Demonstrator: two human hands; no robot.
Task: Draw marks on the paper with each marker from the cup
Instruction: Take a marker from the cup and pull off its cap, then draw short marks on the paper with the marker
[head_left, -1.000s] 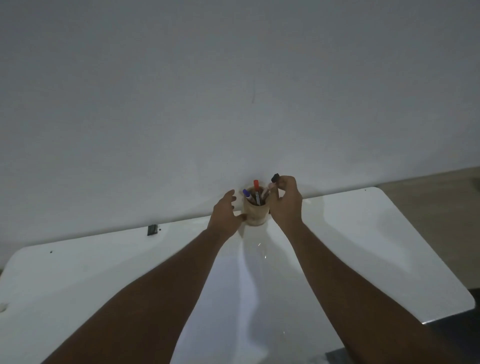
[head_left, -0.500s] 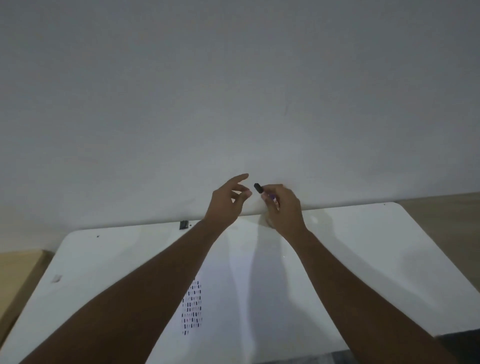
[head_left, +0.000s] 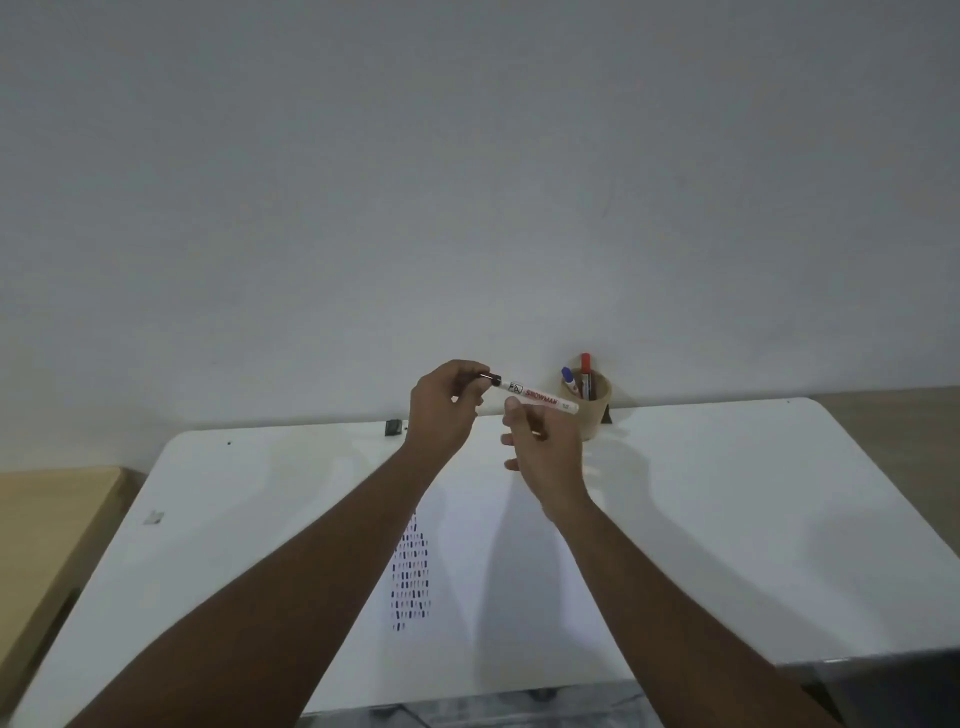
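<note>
I hold a white marker with a black cap (head_left: 540, 399) level above the table's far edge. My left hand (head_left: 441, 410) pinches the black cap end. My right hand (head_left: 545, 447) grips the white barrel from below. The tan cup (head_left: 592, 410) stands at the back of the table against the wall, just right of my right hand, with a blue-capped marker (head_left: 569, 378) and a red-capped marker (head_left: 585, 366) upright in it. White paper (head_left: 519, 571) lies on the table beneath my arms, with rows of short dark marks (head_left: 410, 577) on its left part.
The white table (head_left: 779, 519) ends at a grey wall. A small black clip (head_left: 394, 427) sits at its far edge, left of my hands. A wooden surface (head_left: 47, 530) adjoins the table on the left. A small scrap (head_left: 154, 517) lies near the table's left side.
My right hand lifted the black-capped marker out of the cup and brought it left. My left hand let go of the cup and took hold of the marker's cap.
</note>
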